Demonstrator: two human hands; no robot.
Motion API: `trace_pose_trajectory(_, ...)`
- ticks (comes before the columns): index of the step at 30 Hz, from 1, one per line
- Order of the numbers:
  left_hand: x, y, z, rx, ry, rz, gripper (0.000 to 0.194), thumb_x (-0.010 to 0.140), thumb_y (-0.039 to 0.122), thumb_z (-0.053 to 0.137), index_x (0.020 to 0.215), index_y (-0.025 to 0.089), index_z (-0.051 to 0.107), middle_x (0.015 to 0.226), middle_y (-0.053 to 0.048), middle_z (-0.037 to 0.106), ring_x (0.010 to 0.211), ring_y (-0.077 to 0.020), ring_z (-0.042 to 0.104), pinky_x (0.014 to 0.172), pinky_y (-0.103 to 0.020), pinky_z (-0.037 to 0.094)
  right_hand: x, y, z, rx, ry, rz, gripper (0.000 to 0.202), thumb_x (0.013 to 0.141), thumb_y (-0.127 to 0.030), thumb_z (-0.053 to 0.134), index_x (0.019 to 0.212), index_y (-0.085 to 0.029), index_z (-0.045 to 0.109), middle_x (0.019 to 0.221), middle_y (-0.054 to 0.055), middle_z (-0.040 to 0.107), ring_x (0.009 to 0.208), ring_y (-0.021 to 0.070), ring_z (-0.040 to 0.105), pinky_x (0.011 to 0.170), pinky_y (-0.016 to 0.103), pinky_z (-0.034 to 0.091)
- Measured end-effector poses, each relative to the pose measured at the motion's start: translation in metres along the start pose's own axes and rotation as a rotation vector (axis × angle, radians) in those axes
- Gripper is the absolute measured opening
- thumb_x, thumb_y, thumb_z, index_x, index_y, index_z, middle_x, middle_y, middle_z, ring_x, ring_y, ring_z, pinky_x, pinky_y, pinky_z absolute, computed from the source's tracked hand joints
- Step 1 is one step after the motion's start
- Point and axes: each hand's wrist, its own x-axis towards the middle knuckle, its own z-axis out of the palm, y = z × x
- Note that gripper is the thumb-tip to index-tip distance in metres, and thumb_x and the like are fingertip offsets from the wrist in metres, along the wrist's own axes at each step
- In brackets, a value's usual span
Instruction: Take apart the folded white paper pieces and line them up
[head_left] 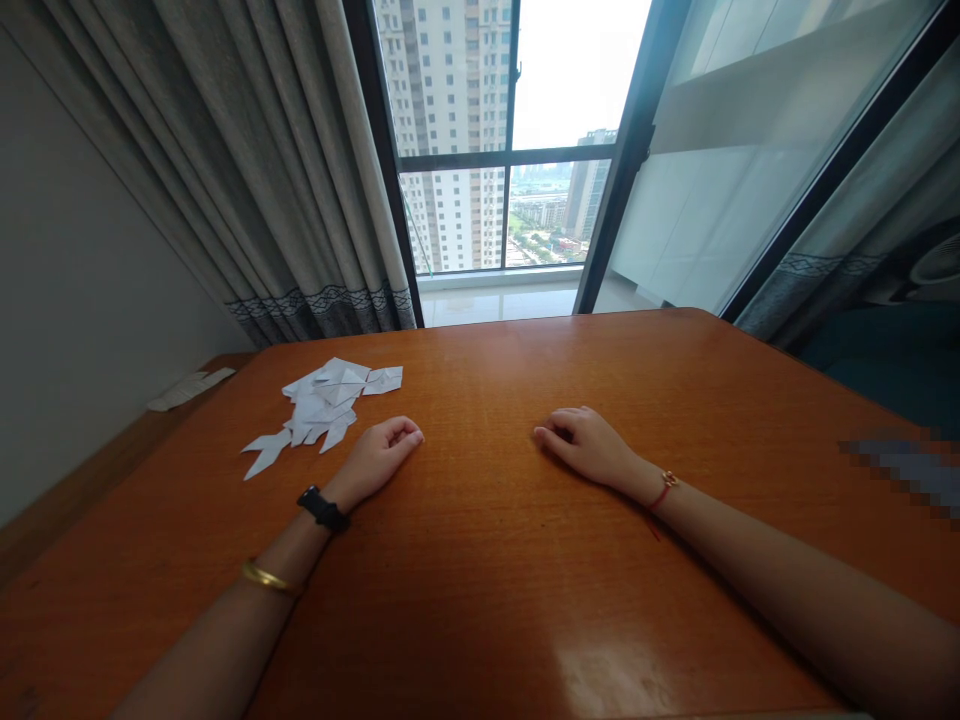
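Resting on the wooden table (pixel 480 560), my left hand (pixel 375 455) is loosely curled with its fingers closed, and nothing shows in it. Just beyond it and to its left lies a loose pile of white paper pieces (pixel 326 395), some folded and some with cut, pointed ends. The hand is close to the pile but apart from it. My right hand (pixel 589 445) rests further right on the bare wood, its fingers curled in toward the thumb, with nothing visible in them. A gap of tabletop separates the two hands.
A pale flat strip (pixel 191 388) lies on the ledge at the far left, by the wall. Grey curtains (pixel 322 200) hang behind the table on the left. A glass door (pixel 510 160) stands beyond the far edge. A blurred patch (pixel 911 475) covers something at the right edge.
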Motion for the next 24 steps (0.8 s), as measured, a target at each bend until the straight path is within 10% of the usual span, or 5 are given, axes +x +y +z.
trace_pose_trajectory(24,-0.0002,0.0033,-0.0008,0.004,0.0,0.012,0.027,0.085,0.042,0.05,0.08,0.018,0.059,0.074,0.001,0.059,0.068,-0.016,0.052,0.063,-0.025,0.038,-0.0001,-0.0009,-0.0006,-0.01,-0.009,0.001,0.03,0.091,-0.033,0.048,0.066,-0.019,0.058,0.068,0.003,0.065,0.063,0.0152,0.057,0.063,0.027,0.038)
